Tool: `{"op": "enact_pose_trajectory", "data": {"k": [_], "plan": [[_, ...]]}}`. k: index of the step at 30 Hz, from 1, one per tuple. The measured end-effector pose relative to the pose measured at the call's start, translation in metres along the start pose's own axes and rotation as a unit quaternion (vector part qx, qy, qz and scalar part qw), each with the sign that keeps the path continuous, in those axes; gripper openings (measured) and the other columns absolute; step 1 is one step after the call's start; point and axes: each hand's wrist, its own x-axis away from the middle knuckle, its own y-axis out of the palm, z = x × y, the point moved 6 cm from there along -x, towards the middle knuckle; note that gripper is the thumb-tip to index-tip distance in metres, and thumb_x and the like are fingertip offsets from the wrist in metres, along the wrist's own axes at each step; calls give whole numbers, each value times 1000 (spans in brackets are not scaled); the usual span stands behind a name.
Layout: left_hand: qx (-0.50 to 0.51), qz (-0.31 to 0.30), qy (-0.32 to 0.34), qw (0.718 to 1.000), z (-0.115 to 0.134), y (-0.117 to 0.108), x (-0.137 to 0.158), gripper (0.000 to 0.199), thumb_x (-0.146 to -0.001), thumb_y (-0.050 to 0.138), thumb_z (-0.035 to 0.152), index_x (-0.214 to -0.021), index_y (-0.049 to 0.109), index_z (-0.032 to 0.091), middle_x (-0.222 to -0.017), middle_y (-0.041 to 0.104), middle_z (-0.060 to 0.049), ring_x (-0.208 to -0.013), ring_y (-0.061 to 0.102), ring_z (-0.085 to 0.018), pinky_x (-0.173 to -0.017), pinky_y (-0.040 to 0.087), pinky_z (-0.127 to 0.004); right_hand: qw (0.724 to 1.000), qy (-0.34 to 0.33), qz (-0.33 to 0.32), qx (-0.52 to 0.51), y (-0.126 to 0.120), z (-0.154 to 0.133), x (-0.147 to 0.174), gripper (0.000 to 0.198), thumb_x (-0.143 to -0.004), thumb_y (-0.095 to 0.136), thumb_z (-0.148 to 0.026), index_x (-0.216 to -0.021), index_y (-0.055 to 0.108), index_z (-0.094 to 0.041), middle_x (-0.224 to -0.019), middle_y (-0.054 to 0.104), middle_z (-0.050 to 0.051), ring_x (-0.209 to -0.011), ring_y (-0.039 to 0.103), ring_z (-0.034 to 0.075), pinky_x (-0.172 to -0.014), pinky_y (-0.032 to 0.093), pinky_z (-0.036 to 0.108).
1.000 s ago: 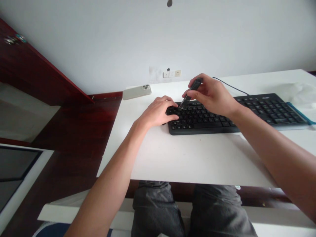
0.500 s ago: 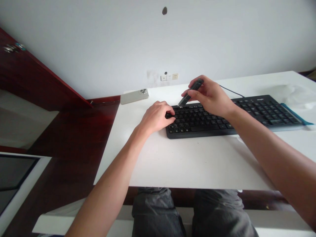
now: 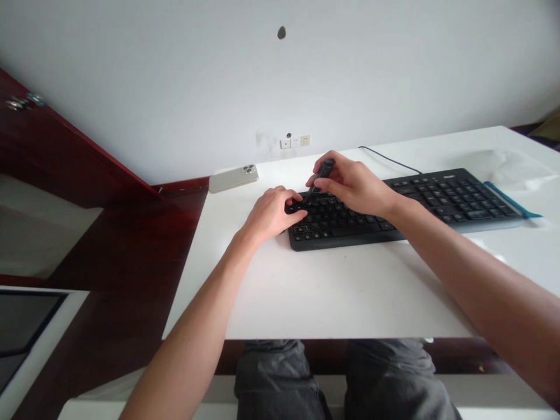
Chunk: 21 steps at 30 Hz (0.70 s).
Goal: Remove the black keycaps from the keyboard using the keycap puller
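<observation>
A black keyboard (image 3: 420, 204) lies across the white table (image 3: 332, 291), its cable running back toward the wall. My left hand (image 3: 269, 213) rests on the keyboard's left end, fingers curled over the edge keys. My right hand (image 3: 350, 186) grips a small dark pen-shaped tool (image 3: 321, 173), tilted with its tip down against the keys at the upper left of the keyboard, close to my left fingertips.
A light-coloured phone (image 3: 233, 178) lies face down at the table's far left corner. Something clear and plastic with a teal edge (image 3: 514, 201) sits beyond the keyboard's right end. Dark red wooden furniture (image 3: 79, 163) stands left. Wall sockets (image 3: 295, 141) are behind.
My right hand has brought the tool down and left, from just above the keyboard's top edge onto the keys near my left hand. The view has shifted slightly.
</observation>
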Motion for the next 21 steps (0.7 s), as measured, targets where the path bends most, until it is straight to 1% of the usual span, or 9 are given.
{"op": "enact_pose_trajectory", "data": {"k": [4,8,11,16,19,21], "plan": [[0,1,-7,1000,1,-1,0,24,-89,78,34,-110,79,23,-102,73,-6,-98,68,-24,-87,54,-37,1000,-5,-12,8,2,-3,0,29,-95,73,-49,-113,62,-28,-97,76,5,-91,69,27,-80,56,43],[-11,-1,-27,1000,2,-2,1,19,-88,78,36,-101,79,22,-91,72,-4,-85,66,-21,-78,51,-35,999,-17,-23,26,4,-7,1,27,-98,70,-50,-115,62,-31,-102,77,6,-91,69,28,-79,56,44],[-5,-9,-46,999,2,-2,1,18,-88,78,38,-98,80,23,-84,71,-2,-77,64,-19,-72,47,-33,998,-29,-28,41,5,-10,2,26,-99,67,-51,-116,62,-32,-107,78,6,-93,70,28,-78,57,44],[-9,-12,-54,998,5,-3,2,16,-88,77,37,-97,81,24,-82,72,-2,-75,65,-19,-71,47,-33,996,-54,-38,53,10,-18,3,21,-101,62,-40,-118,60,-28,-110,79,7,-94,73,27,-79,55,41],[-10,-15,-55,998,6,-3,2,14,-89,77,37,-95,81,25,-81,72,-2,-76,66,-20,-72,48,-33,994,-67,-52,62,15,-22,4,23,-100,62,-35,-122,60,-27,-111,80,7,-94,74,26,-81,54,40],[-9,-18,-56,998,6,-3,1,13,-89,77,36,-94,81,25,-80,72,-2,-77,66,-21,-72,48,-33,993,-76,-59,67,16,-24,4,22,-100,62,-33,-121,62,-26,-110,80,6,-95,75,26,-83,54,39]]}}
